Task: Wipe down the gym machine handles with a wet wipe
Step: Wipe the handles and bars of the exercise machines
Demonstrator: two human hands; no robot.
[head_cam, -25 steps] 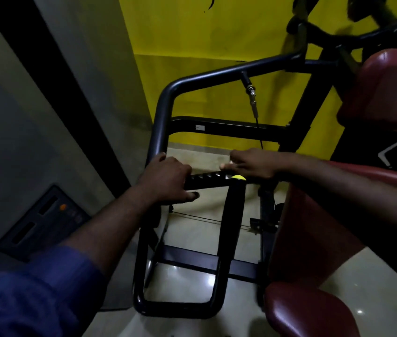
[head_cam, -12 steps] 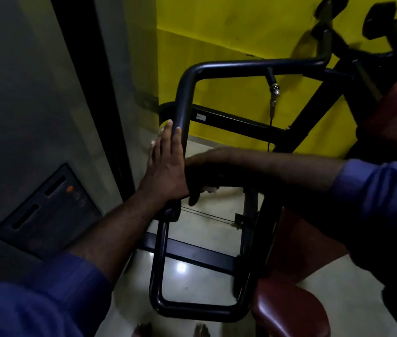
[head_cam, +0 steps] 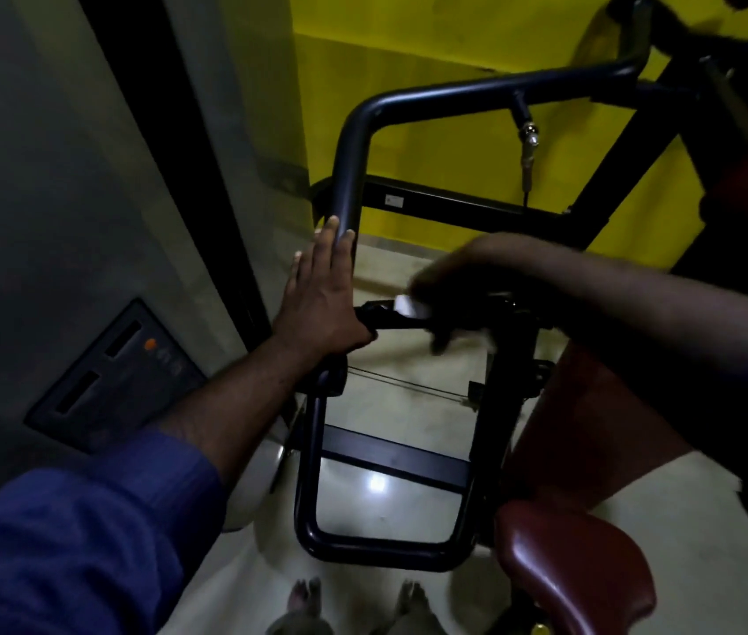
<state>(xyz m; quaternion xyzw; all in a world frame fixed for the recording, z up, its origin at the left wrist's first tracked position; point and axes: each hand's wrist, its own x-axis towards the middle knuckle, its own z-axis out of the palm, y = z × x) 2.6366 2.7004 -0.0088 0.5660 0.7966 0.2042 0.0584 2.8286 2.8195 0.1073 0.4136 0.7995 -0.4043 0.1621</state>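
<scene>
Fingers [head_cam: 333, 249] of left hand [head_cam: 317, 309] lie straight on frame [head_cam: 348, 176]; right hand [head_cam: 464, 277] clasps wipe [head_cam: 411, 307] against handle [head_cam: 374, 314].

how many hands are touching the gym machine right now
2. The left hand lies flat against the upright dark metal frame tube; the blurred right hand holds a white wet wipe on the black horizontal handle. Neither is hidden.

Glossy pale floor [head_cam: 244, 598], black machine frame [head_cam: 376, 549] standing on it, bare feet [head_cam: 409, 602]
</scene>
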